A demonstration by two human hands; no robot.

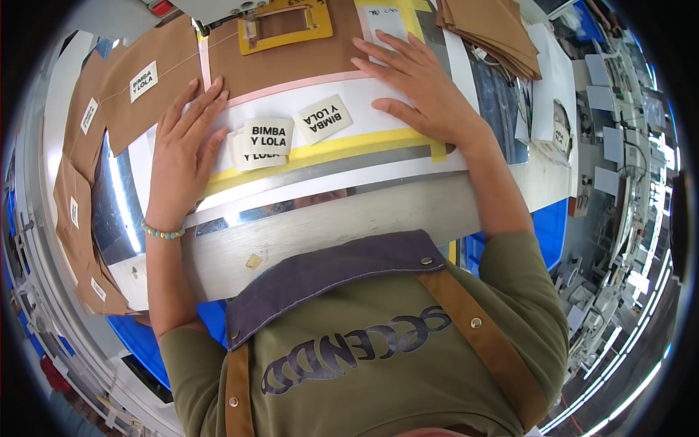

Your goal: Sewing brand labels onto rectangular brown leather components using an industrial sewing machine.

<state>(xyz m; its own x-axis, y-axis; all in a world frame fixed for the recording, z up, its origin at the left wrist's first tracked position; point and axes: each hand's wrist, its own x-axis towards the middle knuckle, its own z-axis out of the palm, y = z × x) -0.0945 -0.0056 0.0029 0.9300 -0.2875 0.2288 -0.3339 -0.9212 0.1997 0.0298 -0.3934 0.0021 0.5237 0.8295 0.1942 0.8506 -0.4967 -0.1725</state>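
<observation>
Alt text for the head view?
A person's left hand and right hand rest at the near edge of brown fabric by a sewing machine. Loose white labels lie between the hands; a yellow frame sits on the fabric, stacked brown pieces at upper right.

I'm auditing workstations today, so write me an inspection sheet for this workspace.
Surface: pale tabletop, small yellowish scrap near its edge.
Job's things: brown panel with pink edge; yellow frame on it; loose white labels on white sheet.
Clutter: stacked brown pieces, upper right.
Hands: left hand open, fingertips at pink edge; right hand open, fingers spread, panel's right end.
Cables: too small to tell.
Surroundings: blue bin at right; machine part above.
</observation>
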